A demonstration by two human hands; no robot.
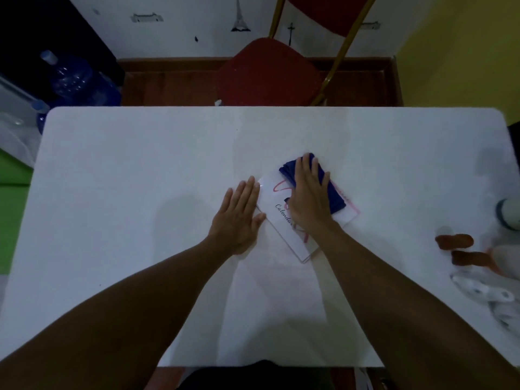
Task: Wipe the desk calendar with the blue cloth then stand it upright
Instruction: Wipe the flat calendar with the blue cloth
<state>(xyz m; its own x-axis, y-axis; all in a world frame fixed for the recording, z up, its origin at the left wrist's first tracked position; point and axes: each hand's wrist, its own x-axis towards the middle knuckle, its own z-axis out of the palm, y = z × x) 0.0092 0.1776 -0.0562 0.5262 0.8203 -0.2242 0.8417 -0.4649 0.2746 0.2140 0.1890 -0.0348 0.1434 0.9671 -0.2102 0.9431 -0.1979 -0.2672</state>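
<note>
Head view: one calendar, one cloth (folded, seemingly).

White desk calendar lies flat, angled on table w/ folded blue cloth atop its far end.

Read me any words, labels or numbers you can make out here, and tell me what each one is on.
"Calenda": black script on the desk calendar lying flat on the white table; the end of the word is hidden under the right hand, which presses the blue cloth.
Pink lettering or flourishes on the calendar: too covered to read.
Packaging at the table's right edge: too blurred to read.
Nothing else legible.
</note>
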